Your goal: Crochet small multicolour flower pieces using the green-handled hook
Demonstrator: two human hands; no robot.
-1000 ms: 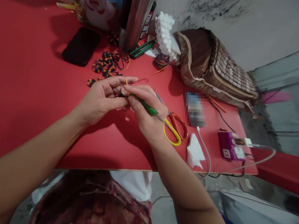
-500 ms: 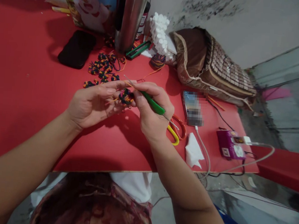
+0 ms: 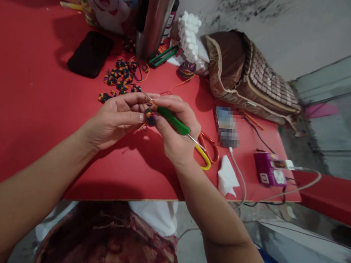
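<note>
My right hand (image 3: pixel 180 130) is closed around a crochet hook (image 3: pixel 174 121) with a green handle and bare metal at both ends. Its thumb also touches a small crocheted piece (image 3: pixel 149 117) in dark green, orange and purple yarn. My left hand (image 3: pixel 113 119) pinches the same piece from the other side with thumb and fingers. The hook's front tip lies by the left fingertips, where a strand of orange yarn shows. Behind the hands, several similar crocheted pieces (image 3: pixel 119 76) lie in a cluster. A small ball of dark multicoloured yarn (image 3: pixel 187 69) trails an orange strand towards my hands.
Scissors (image 3: pixel 212 148) with red and yellow handles lie by my right wrist. A phone (image 3: pixel 224 125) on a white cable, a tissue (image 3: pixel 227 177) and a purple adapter (image 3: pixel 269 168) are to the right. A black case (image 3: pixel 90 54), a metal flask (image 3: pixel 155 24) and a cushion (image 3: pixel 249 68) stand behind.
My left thumb has closed onto the crocheted piece, which has turned in my fingers. The crochet hook and right hand have shifted slightly left.
</note>
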